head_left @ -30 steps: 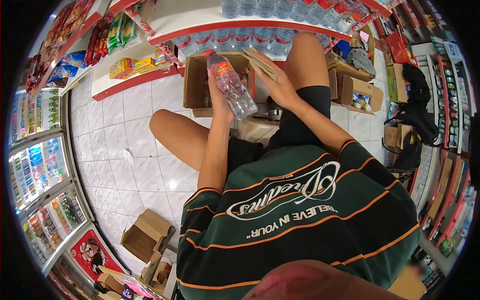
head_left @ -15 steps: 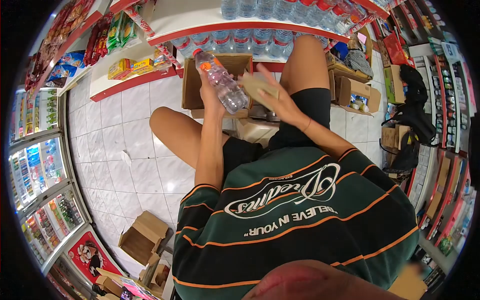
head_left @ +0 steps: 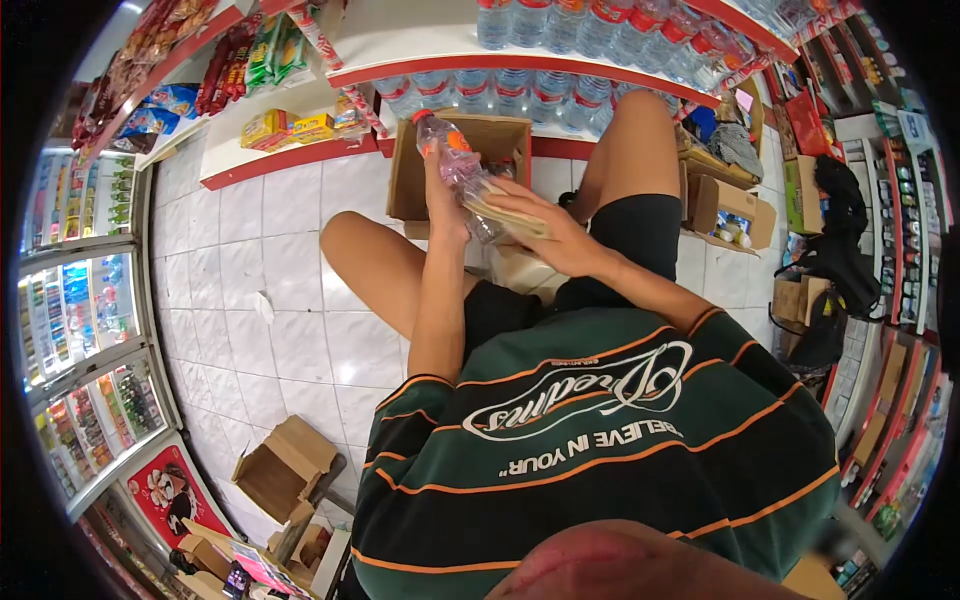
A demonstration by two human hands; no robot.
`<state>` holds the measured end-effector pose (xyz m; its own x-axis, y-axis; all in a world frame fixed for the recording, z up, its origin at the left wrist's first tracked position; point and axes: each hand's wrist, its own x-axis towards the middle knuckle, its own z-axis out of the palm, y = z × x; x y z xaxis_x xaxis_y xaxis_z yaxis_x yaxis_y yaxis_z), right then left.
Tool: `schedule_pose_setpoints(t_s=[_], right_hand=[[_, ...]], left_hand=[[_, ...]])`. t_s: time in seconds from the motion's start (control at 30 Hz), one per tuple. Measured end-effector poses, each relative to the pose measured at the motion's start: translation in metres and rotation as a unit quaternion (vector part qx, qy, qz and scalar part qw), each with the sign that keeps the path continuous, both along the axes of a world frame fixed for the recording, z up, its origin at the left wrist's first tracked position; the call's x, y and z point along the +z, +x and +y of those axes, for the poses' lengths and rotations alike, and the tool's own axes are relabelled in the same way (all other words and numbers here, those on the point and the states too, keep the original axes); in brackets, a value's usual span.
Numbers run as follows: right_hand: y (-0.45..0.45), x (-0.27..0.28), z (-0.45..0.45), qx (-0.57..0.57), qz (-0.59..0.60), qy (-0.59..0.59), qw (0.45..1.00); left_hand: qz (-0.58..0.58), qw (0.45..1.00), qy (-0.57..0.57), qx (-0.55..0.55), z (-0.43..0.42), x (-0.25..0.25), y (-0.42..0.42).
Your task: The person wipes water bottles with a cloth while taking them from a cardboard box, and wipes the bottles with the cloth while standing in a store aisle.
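Note:
My left hand point(head_left: 443, 198) is closed around a clear plastic bottle point(head_left: 458, 165) with a red cap and an orange label. The bottle is tilted, its cap pointing up and to the left. A folded beige cloth point(head_left: 508, 214) lies against the lower part of the bottle, pressed there by my right hand point(head_left: 555, 232). The cloth and my fingers hide some of the bottle. Just beyond my hands an open cardboard box point(head_left: 405, 175) stands on the floor between my knees; its inside is mostly hidden.
Shelves ahead carry rows of water bottles point(head_left: 550, 95). At left are snack packets point(head_left: 310, 127) and a glass-door fridge point(head_left: 85, 300). Another open carton point(head_left: 285, 465) lies on the tiled floor point(head_left: 235, 320). To the right sits a box with small containers point(head_left: 728, 215).
My right hand has brought the cloth onto the bottle's lower side; before, it was held just beside it. The whole view has shifted slightly to the right and down.

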<state>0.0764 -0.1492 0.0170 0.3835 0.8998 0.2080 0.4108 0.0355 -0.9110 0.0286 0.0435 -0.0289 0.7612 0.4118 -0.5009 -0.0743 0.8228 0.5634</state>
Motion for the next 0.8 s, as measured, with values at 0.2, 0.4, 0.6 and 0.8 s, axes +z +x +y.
schedule_pose_setpoints(t_s=[0.2, 0.4, 0.6, 0.8], right_hand=[[0.029, 0.028, 0.018, -0.136, 0.197, 0.061, 0.969], [0.021, -0.005, 0.059, -0.106, -0.094, 0.043, 0.989], [-0.003, -0.003, 0.015, -0.025, 0.037, -0.032, 0.998], [0.031, 0.011, 0.035, -0.115, -0.006, 0.004, 0.993]], left_hand=[[-0.023, 0.999, -0.045, -0.009, -0.003, 0.01, 0.0], [0.027, 0.997, 0.071, 0.031, -0.026, -0.029, 0.006], [-0.026, 0.999, -0.021, 0.023, -0.007, 0.006, -0.001], [-0.058, 0.997, 0.03, 0.045, -0.019, 0.005, 0.005]])
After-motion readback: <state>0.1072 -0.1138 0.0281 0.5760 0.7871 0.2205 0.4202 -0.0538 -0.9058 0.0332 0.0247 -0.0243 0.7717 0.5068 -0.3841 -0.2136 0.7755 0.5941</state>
